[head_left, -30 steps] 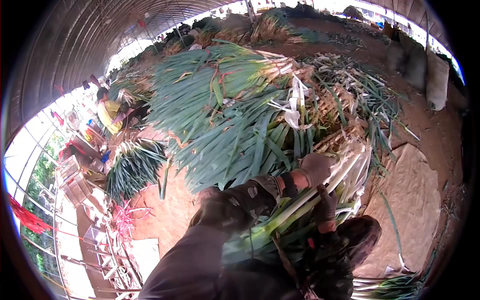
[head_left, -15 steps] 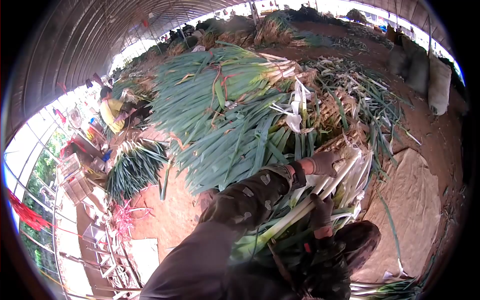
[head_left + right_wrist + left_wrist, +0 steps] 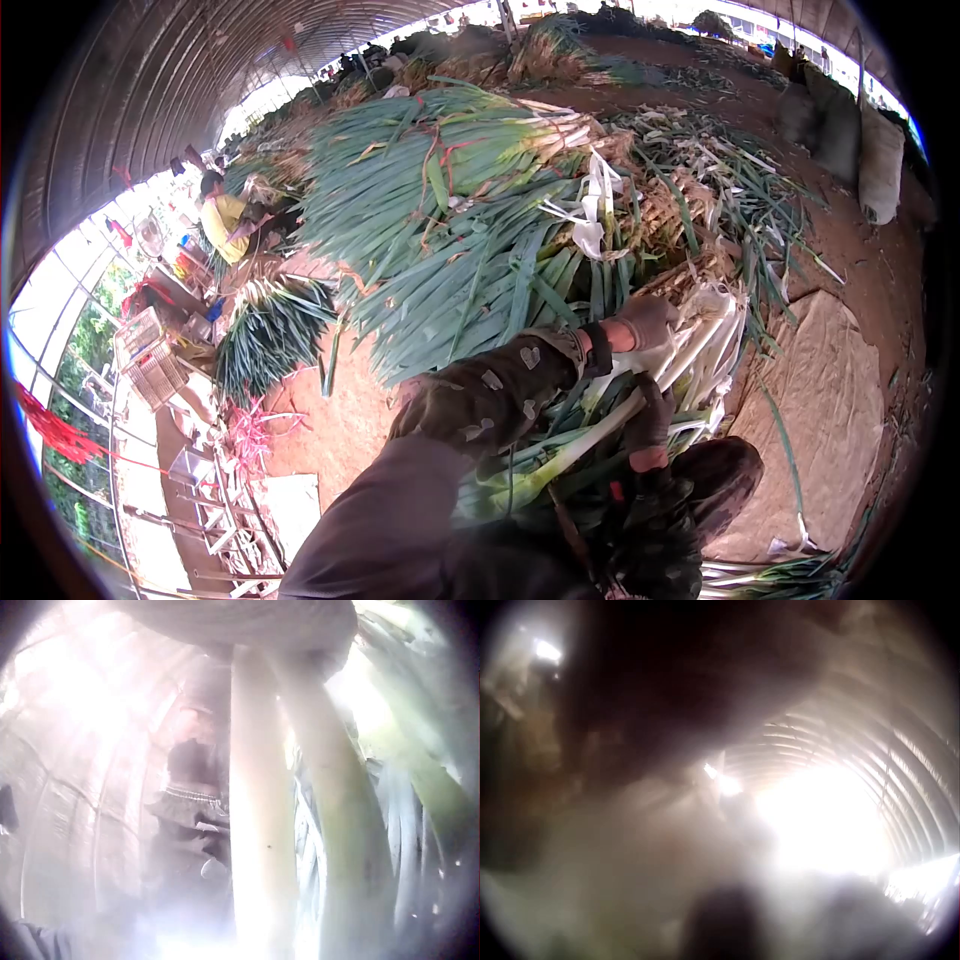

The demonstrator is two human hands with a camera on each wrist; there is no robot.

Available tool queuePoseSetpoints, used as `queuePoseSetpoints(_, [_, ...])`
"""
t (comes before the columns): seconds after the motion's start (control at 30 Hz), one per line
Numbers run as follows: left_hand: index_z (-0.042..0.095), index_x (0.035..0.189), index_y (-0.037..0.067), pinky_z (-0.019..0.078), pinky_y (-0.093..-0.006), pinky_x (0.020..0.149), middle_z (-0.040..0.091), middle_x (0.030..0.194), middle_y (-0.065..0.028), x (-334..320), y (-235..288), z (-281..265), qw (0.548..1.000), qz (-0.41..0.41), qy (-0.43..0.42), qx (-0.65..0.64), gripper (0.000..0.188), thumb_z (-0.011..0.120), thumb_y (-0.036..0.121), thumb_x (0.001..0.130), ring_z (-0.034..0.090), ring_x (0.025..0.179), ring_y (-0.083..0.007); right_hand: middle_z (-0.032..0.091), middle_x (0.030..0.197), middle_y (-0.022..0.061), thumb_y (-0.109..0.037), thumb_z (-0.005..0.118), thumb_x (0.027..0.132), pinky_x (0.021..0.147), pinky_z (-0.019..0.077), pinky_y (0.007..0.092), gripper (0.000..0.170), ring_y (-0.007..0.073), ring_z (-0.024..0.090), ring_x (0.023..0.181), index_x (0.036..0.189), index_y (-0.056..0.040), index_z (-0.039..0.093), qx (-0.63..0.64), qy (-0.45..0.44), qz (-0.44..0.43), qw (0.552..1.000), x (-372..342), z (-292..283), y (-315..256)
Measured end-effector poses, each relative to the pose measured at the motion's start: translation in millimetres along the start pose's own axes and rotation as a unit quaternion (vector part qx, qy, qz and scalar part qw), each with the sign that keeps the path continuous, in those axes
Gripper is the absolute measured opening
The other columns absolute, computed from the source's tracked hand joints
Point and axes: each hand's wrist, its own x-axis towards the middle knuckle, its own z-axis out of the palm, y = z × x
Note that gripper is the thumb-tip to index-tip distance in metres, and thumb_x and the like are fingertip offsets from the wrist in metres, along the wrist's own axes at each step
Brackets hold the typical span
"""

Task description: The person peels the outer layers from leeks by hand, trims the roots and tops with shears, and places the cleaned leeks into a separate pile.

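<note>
My gloved right hand (image 3: 650,415) grips pale green onion stalks (image 3: 585,440), whose green ends slant down toward my lap. In the right wrist view two thick stalks (image 3: 262,787) run downward from under the glove. Just above, my gloved left hand (image 3: 648,322) bends over the white root ends of more green onions (image 3: 710,320), close to the gripped stalks. Its fingertips are hidden, and I cannot tell whether they pinch anything. The left wrist view is mostly dark blur.
A big pile of green onions (image 3: 430,210) lies ahead, bound in places with red string. Peeled scraps (image 3: 740,190) litter the ground beyond. A tan sheet (image 3: 810,400) lies at right. Leftward are a smaller bunch (image 3: 270,340), a wire basket (image 3: 150,360) and a seated person (image 3: 222,220).
My left hand first shifted right and slightly up along the root ends, then dipped closer to the stalks. The gripped stalks' white upper length, earlier in view between my hands, now shows less.
</note>
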Motion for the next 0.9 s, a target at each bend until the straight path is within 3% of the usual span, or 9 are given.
queuePoseSetpoints(0.1, [0.071, 0.087, 0.011, 0.0502, -0.0436, 0.076, 0.068, 0.087, -0.0148, 20.4, -16.1, -8.1, 0.975, -0.163, 0.138, 0.058, 0.017, 0.064, 0.01, 0.072, 0.067, 0.086, -0.0353, 0.061, 0.082, 0.0036, -0.005, 0.067, 0.082, 0.057, 0.0502, 0.0291, 0.025, 0.0171, 0.06, 0.064, 0.105, -0.0039, 0.058, -0.015, -0.014, 0.001, 1.0, 0.5, -4.7, 1.4])
queuePoseSetpoints(0.2, [0.07, 0.086, 0.011, 0.0509, -0.0425, 0.075, 0.067, 0.091, -0.0114, 3.0, 2.9, -55.4, 0.953, -0.109, 0.221, 0.175, 0.016, 0.062, 0.005, 0.073, 0.066, 0.084, -0.0338, 0.06, 0.083, 0.0037, -0.005, 0.067, 0.082, 0.057, 0.0502, 0.0285, 0.025, 0.0167, 0.06, 0.066, 0.105, -0.0044, 0.059, -0.001, -0.012, 0.02, 1.0, -1.3, -2.5, -2.4])
queuePoseSetpoints(0.3, [0.067, 0.088, 0.008, 0.0516, -0.0419, 0.075, 0.065, 0.098, -0.011, -2.0, -9.0, -60.9, 0.913, 0.147, 0.375, 0.063, 0.017, 0.063, 0.002, 0.072, 0.065, 0.084, -0.034, 0.06, 0.085, 0.0035, -0.005, 0.067, 0.082, 0.057, 0.0502, 0.0282, 0.025, 0.0165, 0.059, 0.067, 0.106, -0.0049, 0.058, 0.013, -0.012, 0.03, 0.999, -1.9, -2.9, -2.9])
queuePoseSetpoints(0.37, [0.066, 0.099, 0.005, 0.0523, -0.0418, 0.079, 0.065, 0.107, -0.0154, -19.4, 14.4, -52.2, 0.979, 0.132, 0.159, 0.003, 0.026, 0.068, 0.006, 0.073, 0.065, 0.088, -0.0362, 0.06, 0.084, 0.0036, -0.006, 0.067, 0.083, 0.057, 0.0502, 0.0281, 0.025, 0.0164, 0.059, 0.068, 0.106, -0.005, 0.057, 0.001, -0.027, 0.034, 0.999, 2.5, -7.7, 3.7])
queuePoseSetpoints(0.43, [0.065, 0.107, 0.001, 0.0523, -0.0417, 0.081, 0.067, 0.103, -0.0194, -39.5, 39.0, -40.5, 0.996, 0.067, 0.044, -0.045, 0.035, 0.071, 0.011, 0.074, 0.065, 0.087, -0.037, 0.059, 0.085, 0.0037, -0.007, 0.067, 0.084, 0.057, 0.0503, 0.0281, 0.025, 0.0164, 0.059, 0.068, 0.106, -0.0051, 0.057, -0.003, -0.041, 0.04, 0.998, 4.0, -6.9, 8.2])
queuePoseSetpoints(0.6, [0.063, 0.108, -0.009, 0.0517, -0.0407, 0.077, 0.068, 0.091, -0.0246, -17.1, 3.3, -7.4, 0.983, -0.041, -0.069, -0.165, 0.053, 0.078, 0.024, 0.07, 0.067, 0.082, -0.0344, 0.059, 0.081, 0.0027, -0.017, 0.066, 0.087, 0.057, 0.0487, 0.0291, 0.021, 0.0161, 0.058, 0.066, 0.102, -0.0053, 0.058, -0.01, -0.055, 0.048, 0.997, 3.9, -12.7, 9.7])
queuePoseSetpoints(0.7, [0.066, 0.101, -0.003, 0.05, -0.0362, 0.078, 0.068, 0.085, -0.0166, -7.6, -16.4, 3.9, 0.978, -0.03, -0.05, -0.2, 0.044, 0.079, 0.024, 0.068, 0.064, 0.077, -0.0256, 0.058, 0.078, 0.0017, -0.022, 0.066, 0.089, 0.055, 0.0471, 0.0293, 0.022, 0.016, 0.057, 0.064, 0.101, -0.0054, 0.06, -0.006, -0.042, 0.041, 0.998, 2.7, -12.0, 9.9])
queuePoseSetpoints(0.8, [0.069, 0.097, 0.004, 0.0508, -0.0389, 0.077, 0.069, 0.083, -0.0154, -0.7, -30.0, 1.6, 0.981, 0.051, -0.069, -0.173, 0.036, 0.077, 0.025, 0.068, 0.066, 0.078, -0.029, 0.058, 0.078, 0.0014, -0.025, 0.066, 0.09, 0.056, 0.047, 0.0294, 0.023, 0.0158, 0.056, 0.063, 0.102, -0.006, 0.06, 0.008, -0.021, 0.058, 0.998, 5.0, -16.1, 15.2])
queuePoseSetpoints(0.9, [0.07, 0.097, 0.009, 0.0516, -0.0429, 0.076, 0.069, 0.084, -0.0148, -0.9, -3.5, 1.7, 0.989, -0.009, -0.1, 0.108, 0.029, 0.072, 0.022, 0.071, 0.068, 0.081, -0.0331, 0.057, 0.076, 0.0015, -0.021, 0.066, 0.09, 0.052, 0.047, 0.028, 0.022, 0.0149, 0.056, 0.061, 0.105, -0.0075, 0.056, 0.011, -0.01, 0.068, 0.998, 8.4, -18.1, 19.0])
